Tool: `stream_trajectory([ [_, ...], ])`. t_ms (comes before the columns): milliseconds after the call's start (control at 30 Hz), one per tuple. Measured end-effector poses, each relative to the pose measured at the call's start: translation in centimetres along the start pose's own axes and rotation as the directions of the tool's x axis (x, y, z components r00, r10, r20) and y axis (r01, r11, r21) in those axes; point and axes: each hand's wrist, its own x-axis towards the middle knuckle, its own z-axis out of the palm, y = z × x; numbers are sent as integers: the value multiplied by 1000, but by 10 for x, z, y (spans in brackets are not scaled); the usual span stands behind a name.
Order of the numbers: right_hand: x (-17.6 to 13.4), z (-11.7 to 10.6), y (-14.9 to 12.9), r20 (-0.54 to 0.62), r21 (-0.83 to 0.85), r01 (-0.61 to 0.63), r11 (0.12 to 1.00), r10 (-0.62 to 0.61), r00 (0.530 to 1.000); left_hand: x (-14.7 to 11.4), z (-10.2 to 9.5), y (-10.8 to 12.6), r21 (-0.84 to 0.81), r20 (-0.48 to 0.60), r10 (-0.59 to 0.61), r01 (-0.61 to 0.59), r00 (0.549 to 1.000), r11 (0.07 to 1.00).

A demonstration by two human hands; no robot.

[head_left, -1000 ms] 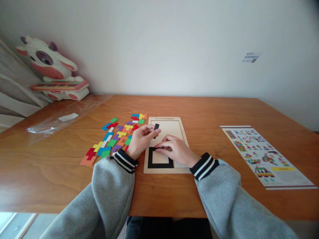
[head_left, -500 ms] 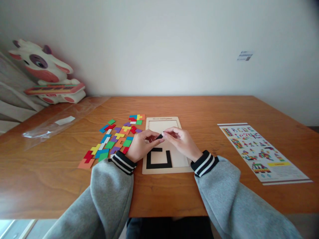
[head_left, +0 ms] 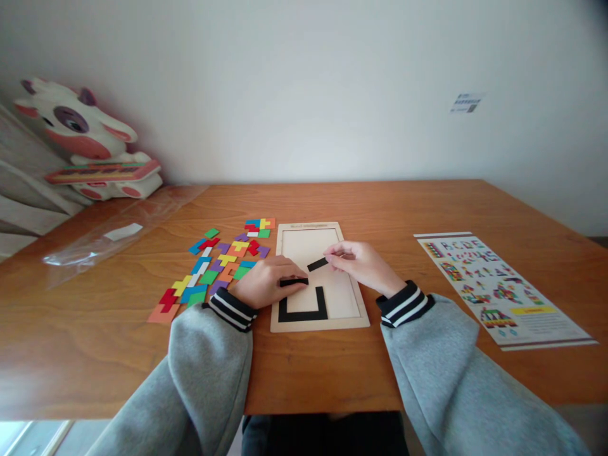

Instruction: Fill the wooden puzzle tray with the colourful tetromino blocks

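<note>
Pale wall and brown wooden table form the backdrop as, seen from the head camera, a person in grey sleeves works with both hands at the centre of the frame. Just right of centre, the right hand pinches an upper black strip by one end, between thumb and fingers; the strip reaches out to the hand's left, its long axis slanting from upper right to lower left. Just left of centre, the left hand grips a lower black strip, which lies almost level across the frame at the thumb and fingertips, its right end exposed. That end sits just below the upper strip's free tip, the two apart by a narrow gap; whether the lower strip touches the wooden tray beneath cannot be told. Nearer the viewer, inside the tray's lower left, a black angular shape lies with its right arm ending below the gap between the hands, both of them close to it. Coloured pieces spread left of the tray, the left hand much the nearer, while a printed sheet lies at right, well apart from either hand.
</note>
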Motion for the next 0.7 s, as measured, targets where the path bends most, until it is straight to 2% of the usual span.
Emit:
stream_trajectory([
  [133,-3,-3,0,66,-187,14,982,-2,998,-1,-1,-1,-14,-4,19,-19,1000,1000],
  [333,-7,-5,-3,176,-422,177,889,-112,978,-2,-5,-2,-52,5,24,-24,1000,998],
  [467,-6,-7,0,228,-428,272,862,-188,955,-3,-6,-3,-60,16,-12,13,1000,998],
  [600,-5,-6,4,270,-384,309,870,-215,939,-3,-6,-2,-57,26,-50,51,998,997],
  [700,-6,-3,4,246,-380,315,870,-233,941,-4,-9,-3,-54,40,-43,45,998,997],
])
